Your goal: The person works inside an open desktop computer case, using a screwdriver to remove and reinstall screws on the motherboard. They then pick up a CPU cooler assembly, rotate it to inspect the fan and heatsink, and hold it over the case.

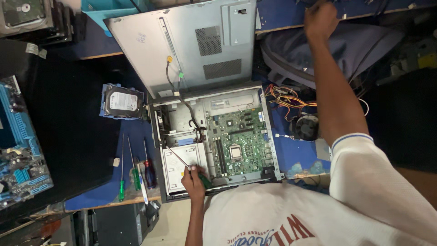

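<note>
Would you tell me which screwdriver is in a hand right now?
The green-handled one held by the left hand over the open case; the others lie on the bench.

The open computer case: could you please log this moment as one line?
left hand: holds green-handled screwdriver in open computer case | right hand: reaching to far bench edge | motherboard: exposed

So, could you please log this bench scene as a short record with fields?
Left hand: left hand grips a green-handled screwdriver, shaft slanting over the drive bay
Right hand: right hand reaches far up to the shelf edge; what it touches cannot be told
Case: open computer case lying flat, green motherboard exposed, side panel swung up
Beside case: hard drive on a blue mat, spare screwdrivers laid in a row
Far left: blue circuit board
Right of case: cooling fan with coloured wires
</note>
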